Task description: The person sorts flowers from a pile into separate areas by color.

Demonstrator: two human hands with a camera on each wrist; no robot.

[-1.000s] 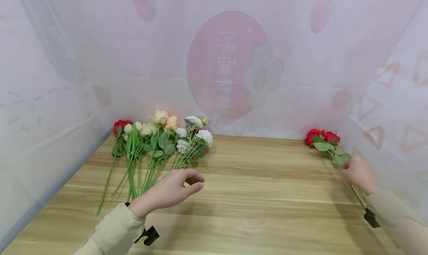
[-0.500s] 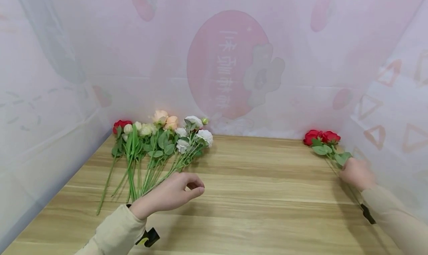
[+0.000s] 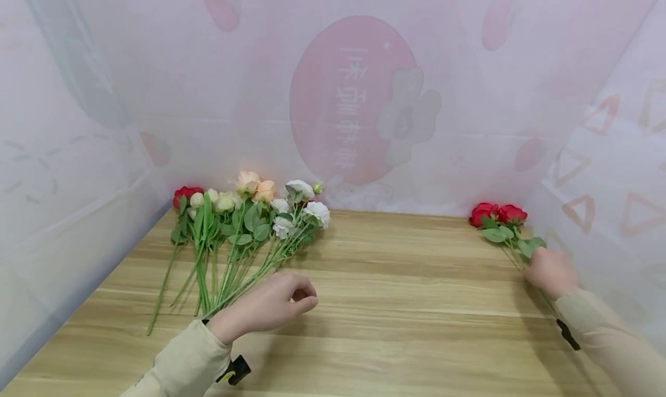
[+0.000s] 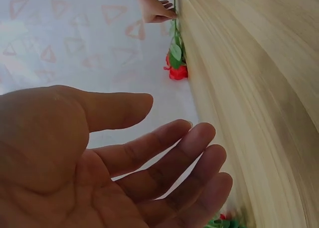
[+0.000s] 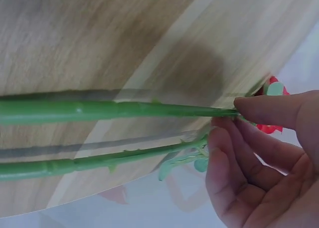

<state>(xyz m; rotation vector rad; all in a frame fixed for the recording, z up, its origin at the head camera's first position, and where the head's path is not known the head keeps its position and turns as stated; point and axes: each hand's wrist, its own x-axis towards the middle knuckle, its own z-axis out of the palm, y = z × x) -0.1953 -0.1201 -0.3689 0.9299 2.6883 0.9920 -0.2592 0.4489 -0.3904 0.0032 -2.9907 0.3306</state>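
Note:
At the right side of the table my right hand (image 3: 551,272) pinches a green stem (image 5: 114,111) between thumb and fingertips, below the leaves. A second stem (image 5: 114,156) runs beside it, close under the curled fingers. Both belong to red roses (image 3: 498,214), whose heads lie at the table's back right. My left hand (image 3: 273,301) hovers over the table with its fingers loosely bent and nothing in them. Its palm and separate fingers (image 4: 164,168) show in the left wrist view. Under its wrist pass the stems of white flowers (image 3: 315,214).
Left of the white flowers lie peach roses (image 3: 248,181), cream flowers (image 3: 226,202) and another red rose (image 3: 187,195), with stems toward me. Printed cloth walls (image 3: 468,96) close in the wooden table (image 3: 406,281) at the back and sides.
My right hand has shifted slightly left, and the red roses have moved a little with it. My left hand has sunk slightly, its fingers still loose.

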